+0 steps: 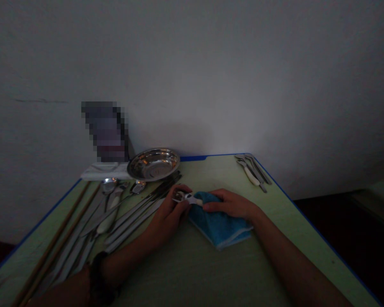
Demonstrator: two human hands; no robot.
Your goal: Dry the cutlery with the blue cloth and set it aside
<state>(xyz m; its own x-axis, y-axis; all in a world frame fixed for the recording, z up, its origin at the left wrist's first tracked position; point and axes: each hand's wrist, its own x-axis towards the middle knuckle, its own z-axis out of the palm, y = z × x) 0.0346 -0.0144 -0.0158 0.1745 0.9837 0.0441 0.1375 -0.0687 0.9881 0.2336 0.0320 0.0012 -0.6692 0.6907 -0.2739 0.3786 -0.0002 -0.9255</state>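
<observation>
My left hand (173,209) is closed around the metal head of a small pale-handled kitchen tool (188,198). The head has openings in it, but its exact kind is hard to make out in the dim light. My right hand (232,204) grips a blue cloth (219,230) with a pale edge, and its thumb lies at the tool's handle. Part of the cloth is bunched behind the handle, and the rest hangs over the green table (192,273). Both hands are close together above the table's middle.
Ladles (109,184), knives and long sticks (56,238) lie at the left. A steel bowl (153,165) stands at the back by the wall, beside a propped, blurred screen (107,132). Several forks and utensils (251,174) lie at the back right.
</observation>
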